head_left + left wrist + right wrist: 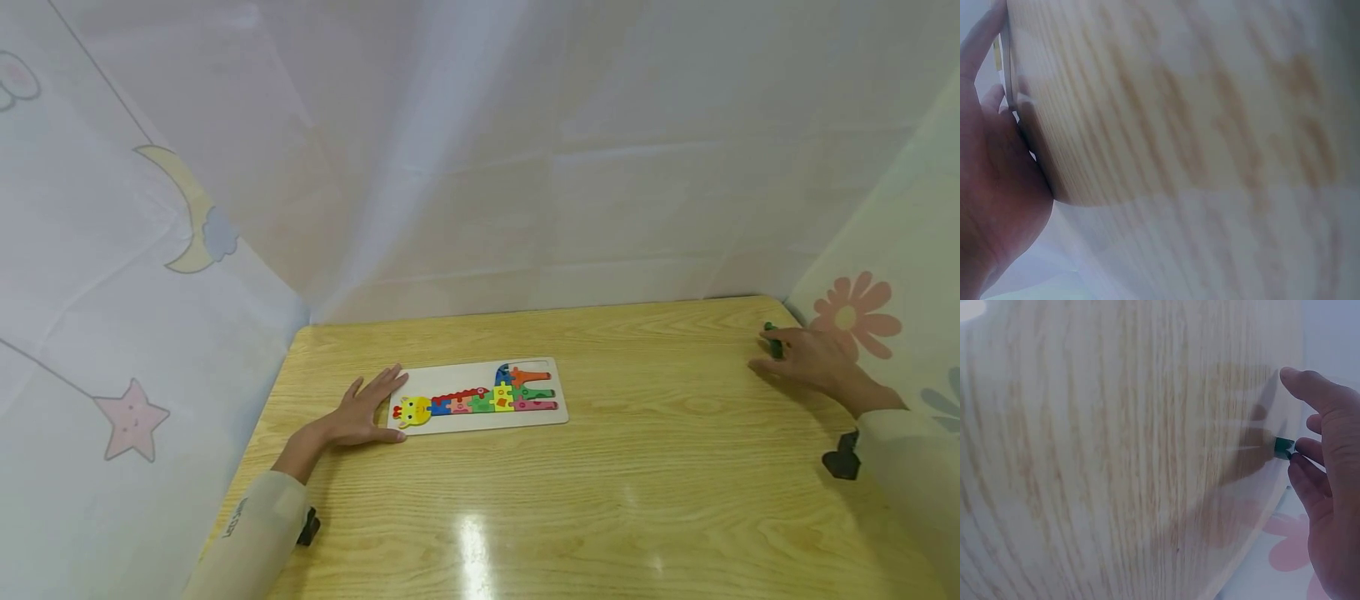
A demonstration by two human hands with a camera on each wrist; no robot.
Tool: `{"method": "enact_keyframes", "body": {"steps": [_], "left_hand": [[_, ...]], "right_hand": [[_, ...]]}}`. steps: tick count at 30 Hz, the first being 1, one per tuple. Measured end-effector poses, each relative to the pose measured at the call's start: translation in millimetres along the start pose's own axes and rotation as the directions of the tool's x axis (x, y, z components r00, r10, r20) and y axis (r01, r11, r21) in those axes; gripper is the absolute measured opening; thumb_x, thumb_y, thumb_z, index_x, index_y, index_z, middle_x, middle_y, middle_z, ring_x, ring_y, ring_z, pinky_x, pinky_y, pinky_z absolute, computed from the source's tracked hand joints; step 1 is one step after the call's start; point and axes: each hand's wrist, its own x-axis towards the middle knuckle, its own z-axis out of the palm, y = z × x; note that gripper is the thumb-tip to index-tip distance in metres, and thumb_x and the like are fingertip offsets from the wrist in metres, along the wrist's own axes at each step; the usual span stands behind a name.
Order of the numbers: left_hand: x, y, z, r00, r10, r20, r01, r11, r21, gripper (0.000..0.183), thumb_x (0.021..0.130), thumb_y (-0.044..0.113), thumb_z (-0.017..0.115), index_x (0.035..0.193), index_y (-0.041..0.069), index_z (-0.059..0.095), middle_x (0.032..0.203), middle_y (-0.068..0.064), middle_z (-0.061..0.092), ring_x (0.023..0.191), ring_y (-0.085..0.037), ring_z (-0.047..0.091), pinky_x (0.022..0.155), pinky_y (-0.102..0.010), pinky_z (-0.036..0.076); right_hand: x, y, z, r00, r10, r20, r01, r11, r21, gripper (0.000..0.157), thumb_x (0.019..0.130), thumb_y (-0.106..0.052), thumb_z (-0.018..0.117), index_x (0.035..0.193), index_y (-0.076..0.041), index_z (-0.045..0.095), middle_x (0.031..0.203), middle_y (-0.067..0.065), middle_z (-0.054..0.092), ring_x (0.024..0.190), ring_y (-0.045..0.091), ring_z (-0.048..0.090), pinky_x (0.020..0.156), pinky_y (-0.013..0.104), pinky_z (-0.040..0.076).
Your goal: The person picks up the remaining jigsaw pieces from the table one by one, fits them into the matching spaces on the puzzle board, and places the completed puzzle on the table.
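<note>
A white giraffe puzzle board lies at the left of the table, with several coloured pieces set in it. A bare outlined recess shows along its upper right edge. My left hand rests at the board's left end, fingers spread at the top corner and thumb at the bottom corner. At the far right, my right hand is over a small dark green piece. In the right wrist view, its fingertips are right at the piece while the thumb stands apart from it.
The wood-grain table reaches back to a pale fabric wall. Side walls stand close by both hands, with a printed flower on the right one. A black wrist mount sits under the right sleeve.
</note>
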Motion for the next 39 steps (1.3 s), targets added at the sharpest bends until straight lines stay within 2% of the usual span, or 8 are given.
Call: {"method": "enact_keyframes", "body": {"steps": [5, 9, 12, 15, 17, 21, 32, 39], "left_hand": [[1.1, -0.7, 0.7, 1.0, -0.011, 0.005, 0.011, 1.0, 0.006, 0.109, 0.09, 0.055, 0.079, 0.171, 0.012, 0.021, 0.179, -0.013, 0.007, 0.164, -0.04, 0.007, 0.124, -0.069, -0.007], [1.0, -1.0, 0.7, 1.0, -0.017, 0.007, 0.017, 1.0, 0.01, 0.109, 0.09, 0.054, 0.08, 0.171, 0.012, 0.021, 0.179, -0.012, 0.007, 0.164, -0.039, 0.006, 0.125, -0.068, -0.007], [0.5, -1.2, 0.7, 1.0, -0.016, 0.002, 0.016, 1.0, 0.014, 0.109, 0.09, 0.054, 0.08, 0.17, 0.01, 0.021, 0.178, -0.014, 0.007, 0.164, -0.04, 0.007, 0.124, -0.069, -0.007], [0.4, -1.3, 1.2, 1.0, -0.012, -0.001, 0.012, 1.0, 0.015, 0.109, 0.089, 0.054, 0.08, 0.17, 0.009, 0.022, 0.178, -0.016, 0.008, 0.163, -0.042, 0.007, 0.124, -0.07, -0.006], [0.3, -0.9, 1.2, 1.0, -0.013, 0.0, 0.013, 1.0, 0.014, 0.109, 0.089, 0.053, 0.081, 0.17, 0.008, 0.022, 0.178, -0.016, 0.008, 0.163, -0.042, 0.007, 0.124, -0.071, -0.006], [-0.4, -0.2, 0.9, 1.0, -0.011, -0.004, 0.011, 1.0, 0.021, 0.109, 0.089, 0.052, 0.081, 0.169, 0.007, 0.022, 0.178, -0.017, 0.008, 0.163, -0.042, 0.007, 0.124, -0.071, -0.005], [0.3, -5.4, 4.4, 0.999, 0.032, -0.023, -0.032, 0.999, -0.007, 0.11, 0.088, 0.059, 0.079, 0.169, 0.009, 0.023, 0.178, -0.017, 0.01, 0.162, -0.044, 0.008, 0.122, -0.073, -0.004], [1.8, -14.0, 9.5, 0.998, 0.043, -0.042, -0.043, 0.999, -0.003, 0.111, 0.087, 0.066, 0.076, 0.171, 0.017, 0.022, 0.179, -0.009, 0.008, 0.164, -0.038, 0.007, 0.123, -0.069, -0.007]], "right_hand": [[-1, -4, -1.2, 0.998, 0.036, 0.058, -0.036, 0.999, 0.007, 0.072, 0.094, -0.037, 0.082, 0.138, 0.016, 0.059, 0.064, 0.001, 0.05, 0.047, 0.01, 0.031, 0.046, 0.028, 0.029], [0, -6, -1.0, 0.998, 0.02, 0.062, -0.02, 1.0, 0.001, 0.071, 0.094, -0.035, 0.082, 0.138, 0.015, 0.06, 0.074, 0.008, 0.058, 0.052, 0.012, 0.037, 0.053, 0.029, 0.034], [1, -6, 0.7, 0.999, -0.008, 0.046, 0.009, 1.0, -0.01, 0.068, 0.092, -0.033, 0.084, 0.134, 0.016, 0.062, 0.09, 0.023, 0.068, 0.061, 0.015, 0.047, 0.057, 0.033, 0.042], [1, -6, 2.5, 0.999, -0.025, 0.034, 0.026, 1.0, -0.009, 0.066, 0.09, -0.031, 0.086, 0.131, 0.017, 0.064, 0.113, 0.036, 0.068, 0.074, 0.032, 0.064, 0.065, 0.046, 0.055], [0, -7, 3.6, 0.999, -0.033, 0.025, 0.033, 0.999, -0.003, 0.065, 0.09, -0.029, 0.087, 0.13, 0.017, 0.064, 0.123, 0.041, 0.064, 0.089, 0.046, 0.069, 0.073, 0.058, 0.059], [-1, -10, 5.0, 0.999, -0.043, 0.025, 0.043, 0.999, 0.003, 0.065, 0.09, -0.028, 0.087, 0.13, 0.018, 0.064, 0.125, 0.043, 0.061, 0.103, 0.059, 0.065, 0.08, 0.066, 0.056], [0, -18, 9.8, 0.994, -0.099, -0.035, 0.099, 0.995, -0.002, 0.055, 0.085, -0.023, 0.09, 0.123, 0.013, 0.071, 0.117, 0.039, 0.067, 0.094, 0.054, 0.069, 0.073, 0.061, 0.059], [2, -25, 7.9, 0.995, -0.095, -0.031, 0.095, 0.995, 0.017, 0.058, 0.088, -0.024, 0.088, 0.131, 0.009, 0.067, 0.124, 0.039, 0.064, 0.095, 0.053, 0.07, 0.073, 0.061, 0.059]]}}
